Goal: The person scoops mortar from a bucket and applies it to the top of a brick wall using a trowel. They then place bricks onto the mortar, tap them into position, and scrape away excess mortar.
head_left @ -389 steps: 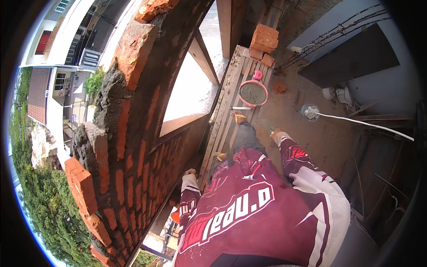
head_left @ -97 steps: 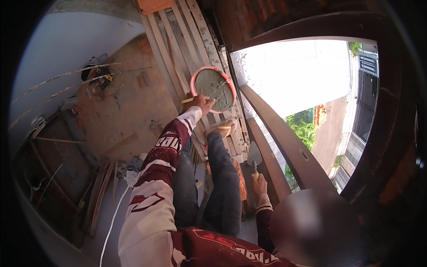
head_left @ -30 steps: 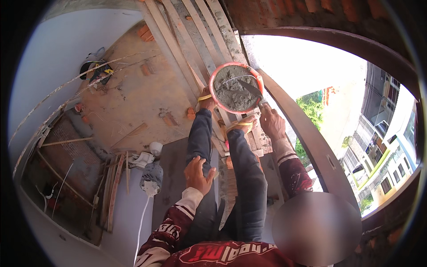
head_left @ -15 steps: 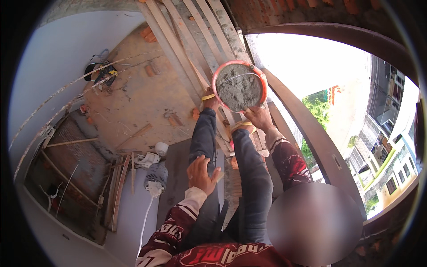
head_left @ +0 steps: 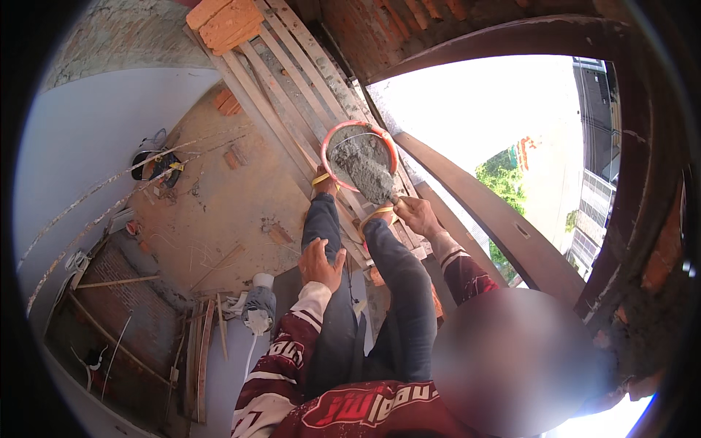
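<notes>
A red-rimmed bucket (head_left: pixel 395 156) with a thin wire handle stands on the planks just beyond my feet. Grey wet mortar (head_left: pixel 352 152) fills it. My right hand (head_left: pixel 418 215) is closed around the handle of a trowel (head_left: pixel 397 199) at the bucket's near right edge. A heap of mortar covers the trowel's blade, so the metal itself is mostly hidden. My left hand (head_left: pixel 321 264) is held over my left leg, fingers apart, holding nothing.
Long wooden planks (head_left: pixel 288 98) form a narrow platform, with orange bricks (head_left: pixel 225 25) at its far end. Stained ropes (head_left: pixel 109 182) cross on the left above a lower floor with scattered debris. A curved frame (head_left: pixel 504 219) borders a bright opening on the right.
The trowel has come up into view at the bucket's near rim, loaded with mortar. My view has shifted, bringing the far bricks into the picture. My left hand stays empty.
</notes>
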Tool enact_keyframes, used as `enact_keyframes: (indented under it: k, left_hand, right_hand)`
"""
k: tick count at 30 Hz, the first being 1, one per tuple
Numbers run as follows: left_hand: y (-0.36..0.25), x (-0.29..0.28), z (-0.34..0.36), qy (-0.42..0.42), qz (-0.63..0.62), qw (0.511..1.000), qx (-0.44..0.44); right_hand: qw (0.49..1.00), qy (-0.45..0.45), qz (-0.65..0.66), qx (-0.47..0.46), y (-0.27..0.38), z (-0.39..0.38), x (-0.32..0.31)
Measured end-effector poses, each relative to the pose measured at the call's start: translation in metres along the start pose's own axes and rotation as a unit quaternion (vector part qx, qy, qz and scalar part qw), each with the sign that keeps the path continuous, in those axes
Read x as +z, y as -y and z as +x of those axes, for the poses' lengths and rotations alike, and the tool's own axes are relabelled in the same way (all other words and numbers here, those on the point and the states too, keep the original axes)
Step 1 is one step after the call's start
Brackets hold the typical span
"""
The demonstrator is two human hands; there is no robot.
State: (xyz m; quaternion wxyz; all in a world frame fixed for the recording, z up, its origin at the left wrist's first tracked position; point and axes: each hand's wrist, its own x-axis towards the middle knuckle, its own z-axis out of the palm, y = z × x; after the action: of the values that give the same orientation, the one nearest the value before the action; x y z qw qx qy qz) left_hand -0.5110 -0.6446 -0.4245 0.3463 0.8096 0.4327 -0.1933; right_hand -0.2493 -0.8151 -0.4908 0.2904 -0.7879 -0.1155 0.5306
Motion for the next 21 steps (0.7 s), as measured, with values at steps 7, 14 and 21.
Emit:
enact_keyframes:
  k: [7, 14, 21]
  left_hand:
    - [-0.031, -0.036, 0.023, -0.013, 0.013, 0.999, 0.038]
    - [-0.047, -0.112, 0.022, 0.126, 0.030, 0.991, 0.038]
    - [-0.013, -0.158, 0.039, 0.108, -0.142, 0.980, -0.090]
  right_hand:
    - [0.995, -0.031, 0.084, -0.037, 0.128, -0.182, -0.087]
    - [0.992, -0.054, 0.103, -0.059, 0.246, -0.380, -0.184]
    - [0.979, -0.159, 0.066, -0.105, 0.310, -0.569, -0.276]
